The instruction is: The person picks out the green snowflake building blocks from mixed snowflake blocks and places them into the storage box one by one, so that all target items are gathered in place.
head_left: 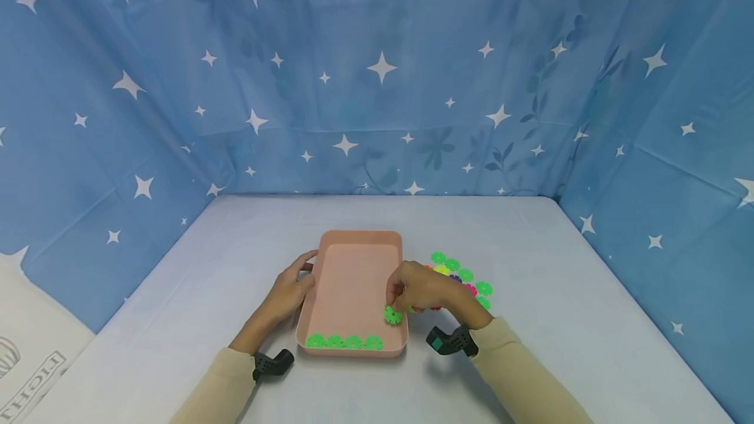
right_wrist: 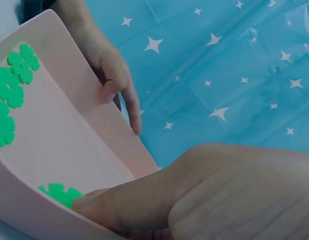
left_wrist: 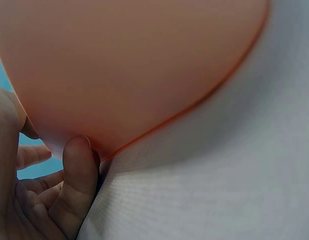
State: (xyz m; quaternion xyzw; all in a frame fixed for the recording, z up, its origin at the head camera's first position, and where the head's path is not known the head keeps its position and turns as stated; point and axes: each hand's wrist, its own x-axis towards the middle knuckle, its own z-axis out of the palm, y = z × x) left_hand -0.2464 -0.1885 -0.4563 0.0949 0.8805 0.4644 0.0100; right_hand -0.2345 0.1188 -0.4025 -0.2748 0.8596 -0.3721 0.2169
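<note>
"Green is the flower-shaped disc at the right hand, yes? How do its fingers stand?"

"They are together: the thumb and fingertips pinch this disc at its edge. It shows just on the near side of the fingertips, at the right part of the salmon-pink tray. Whether it touches the tray floor, I cannot tell."

"And the left hand, what does it do?"

"It holds the left wall of the tray. Its thumb and its index finger are apart from each other, and the thumb presses on the wall. The other fingers are partly hidden by the tray."

"Do more discs lie near the fingers?"

"Yes. To the left of the right fingertips, and nearer to the person, a row of four green discs lies along the near wall of the tray. On the other side of these fingers, to the right, a loose group of discs lies on the white table; I see green, yellow, pink and purple ones. The right hand covers a part of this group."
</note>
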